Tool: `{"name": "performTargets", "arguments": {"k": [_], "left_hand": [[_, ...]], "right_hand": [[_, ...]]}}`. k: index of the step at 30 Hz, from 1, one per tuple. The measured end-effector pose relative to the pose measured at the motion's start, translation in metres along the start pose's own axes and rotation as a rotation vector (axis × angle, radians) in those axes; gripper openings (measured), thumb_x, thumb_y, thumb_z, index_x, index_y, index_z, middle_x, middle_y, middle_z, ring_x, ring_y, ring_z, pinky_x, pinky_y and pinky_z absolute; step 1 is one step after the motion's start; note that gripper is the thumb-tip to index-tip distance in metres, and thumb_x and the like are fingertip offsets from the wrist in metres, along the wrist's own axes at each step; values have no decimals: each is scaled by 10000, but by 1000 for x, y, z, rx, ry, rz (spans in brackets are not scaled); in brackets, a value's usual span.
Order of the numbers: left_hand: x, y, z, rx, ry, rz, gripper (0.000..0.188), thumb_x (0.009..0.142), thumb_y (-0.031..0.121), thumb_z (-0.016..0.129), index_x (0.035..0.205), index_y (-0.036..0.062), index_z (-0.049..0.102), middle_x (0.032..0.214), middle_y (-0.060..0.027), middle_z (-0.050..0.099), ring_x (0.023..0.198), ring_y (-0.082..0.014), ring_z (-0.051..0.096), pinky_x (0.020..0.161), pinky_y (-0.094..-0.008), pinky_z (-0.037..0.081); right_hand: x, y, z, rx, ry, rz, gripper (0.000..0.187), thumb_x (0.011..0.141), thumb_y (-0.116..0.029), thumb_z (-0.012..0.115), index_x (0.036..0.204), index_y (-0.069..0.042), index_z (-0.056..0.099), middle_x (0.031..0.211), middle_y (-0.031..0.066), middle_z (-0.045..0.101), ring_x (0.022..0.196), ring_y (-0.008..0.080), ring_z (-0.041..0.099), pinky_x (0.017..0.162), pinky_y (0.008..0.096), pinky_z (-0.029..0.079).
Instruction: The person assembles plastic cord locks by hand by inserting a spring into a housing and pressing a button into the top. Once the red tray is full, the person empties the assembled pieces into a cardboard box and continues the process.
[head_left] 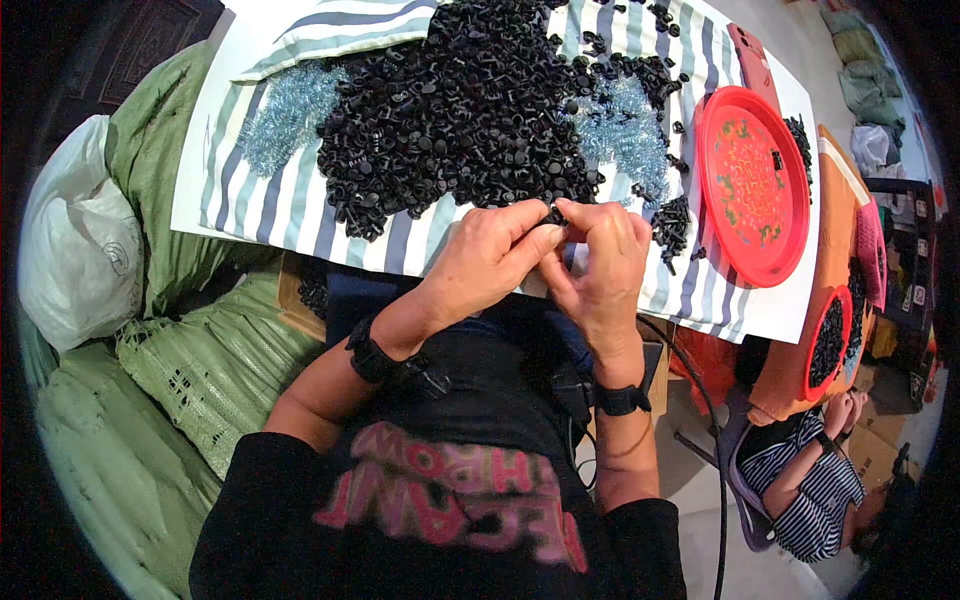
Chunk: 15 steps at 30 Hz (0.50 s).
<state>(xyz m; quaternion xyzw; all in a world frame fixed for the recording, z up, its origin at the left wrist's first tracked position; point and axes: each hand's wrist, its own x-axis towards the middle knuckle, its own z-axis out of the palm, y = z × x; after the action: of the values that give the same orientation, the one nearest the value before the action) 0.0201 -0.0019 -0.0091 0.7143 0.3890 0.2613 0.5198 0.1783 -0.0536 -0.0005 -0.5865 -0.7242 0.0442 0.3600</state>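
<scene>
Black plastic is filling the middle of the cloth [300, 222]: one big heap [450, 110] of small parts is lying there, with springs, as they look, gathering in a left pile [295, 115] and a right pile [625, 130] beside it. Just at the heap's near edge, the left hand [485, 250] is pinching a small dark piece [556, 216] between thumb and forefinger. The right hand [605, 255] is bringing its forefinger against the same place — whether it is also gripping, I cannot tell, because the fingers are covering it. By my judgement, much work is remaining, since the heap is so large; the small group [672, 225] to the right is perhaps holding finished pieces, but this is not showing clearly. The cloth's near edge is running below the hands. On the left, a bare strip is giving room; on the right, the group and the red tray [765, 278] are narrowing the space — and a cable [716, 440] is hanging beyond the right forearm.
</scene>
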Motion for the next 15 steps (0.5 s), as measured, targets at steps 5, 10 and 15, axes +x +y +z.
{"name": "performTargets", "arguments": {"k": [5, 10, 15], "left_hand": [[-2, 9, -1, -211, -56, -71, 170, 981, 143, 568, 925, -6, 628, 730, -45, 678, 664, -81, 650, 585, -253, 508], [-1, 7, 1, -144, -73, -40, 139, 969, 114, 569, 971, -10, 633, 744, -61, 688, 703, -106, 681, 617, -262, 529], [-2, 1, 1, -51, -90, 10, 139, 959, 96, 568, 1016, -11, 637, 769, -70, 697, 727, -119, 690, 637, -272, 539]], "right_hand": [[7, -8, -18, 216, -84, 160, 289, 762, -148, 756, 1013, -78, 630, 845, 36, 592, 771, 191, 594, 805, 358, 404], [13, -11, -9, 467, -74, 551, 183, 827, -147, 740, 864, -9, 626, 727, 50, 610, 612, 133, 569, 595, 278, 449], [10, -13, -10, 570, -99, 653, 123, 857, -94, 711, 877, -3, 631, 761, 25, 632, 646, 64, 549, 589, 224, 448]]}}
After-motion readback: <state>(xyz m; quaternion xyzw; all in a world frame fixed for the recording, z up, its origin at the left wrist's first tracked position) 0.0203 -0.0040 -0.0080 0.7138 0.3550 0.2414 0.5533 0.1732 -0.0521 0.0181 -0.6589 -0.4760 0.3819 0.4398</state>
